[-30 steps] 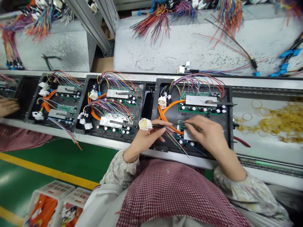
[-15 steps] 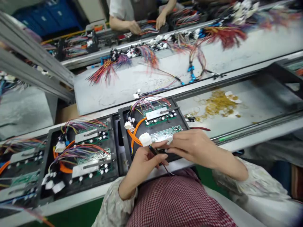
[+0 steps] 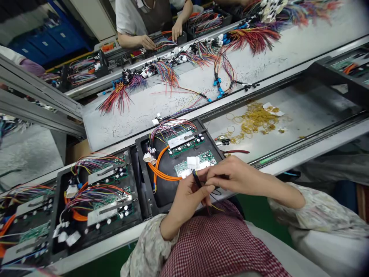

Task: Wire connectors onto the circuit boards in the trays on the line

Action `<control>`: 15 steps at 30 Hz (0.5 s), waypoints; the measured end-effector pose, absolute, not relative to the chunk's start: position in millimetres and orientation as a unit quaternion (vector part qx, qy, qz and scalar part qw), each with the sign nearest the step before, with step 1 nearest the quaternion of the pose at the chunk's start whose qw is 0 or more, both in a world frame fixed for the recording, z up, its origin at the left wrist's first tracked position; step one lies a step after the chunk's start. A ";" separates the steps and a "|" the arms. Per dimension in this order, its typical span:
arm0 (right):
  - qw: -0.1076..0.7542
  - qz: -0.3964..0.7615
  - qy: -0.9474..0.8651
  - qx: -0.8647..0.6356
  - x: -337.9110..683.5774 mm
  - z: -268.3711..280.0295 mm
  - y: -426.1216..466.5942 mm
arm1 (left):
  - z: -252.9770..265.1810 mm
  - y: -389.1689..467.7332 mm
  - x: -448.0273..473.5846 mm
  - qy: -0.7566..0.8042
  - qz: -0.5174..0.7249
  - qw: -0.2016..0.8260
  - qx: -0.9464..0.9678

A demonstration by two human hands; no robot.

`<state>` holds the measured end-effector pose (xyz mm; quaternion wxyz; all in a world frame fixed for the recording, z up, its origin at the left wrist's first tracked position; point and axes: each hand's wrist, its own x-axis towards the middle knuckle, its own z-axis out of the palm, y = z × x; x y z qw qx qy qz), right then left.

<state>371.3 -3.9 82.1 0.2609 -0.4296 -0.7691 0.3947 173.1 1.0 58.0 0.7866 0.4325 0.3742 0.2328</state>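
My left hand (image 3: 186, 196) is closed around a dark-sleeved wire harness (image 3: 197, 179), whose white connector (image 3: 193, 162) sticks up above the fingers. Close beside it, my right hand (image 3: 236, 175) has its fingertips pinched together at the thin wires, and a dark wire loop hangs below them. Both hands are over the front edge of a black tray (image 3: 168, 195). Inside that tray lie a green circuit board (image 3: 211, 156), partly covered by the hands and connector, a second board (image 3: 198, 143) with a metal plate and coloured wires, and looped orange cables (image 3: 156, 169).
Other trays (image 3: 95, 236) with wired boards stand at left. Yellow rubber bands (image 3: 256, 119) and a red-handled tool (image 3: 238, 151) lie to the right on the line. Wire bundles (image 3: 115, 96) line the shelf behind. A co-worker's hands (image 3: 177, 30) handle wires across the bench.
The white connector has turned more upright and lies over the near board. My fingers have shifted along the wires, and a dark loop now shows below. The camera view has moved slightly.
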 end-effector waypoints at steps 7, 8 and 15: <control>0.282 0.399 -0.735 -0.469 393.0 82.5 1.2 | 52.3 -1.6 176.1 0.374 0.240 0.794 0.414; 0.293 0.371 -0.716 -0.514 404.8 78.4 6.3 | 52.3 -1.2 174.6 0.379 0.242 0.790 0.417; -0.097 0.200 -0.628 -0.745 455.9 -14.3 37.0 | 52.2 0.9 165.4 0.405 0.282 0.778 0.389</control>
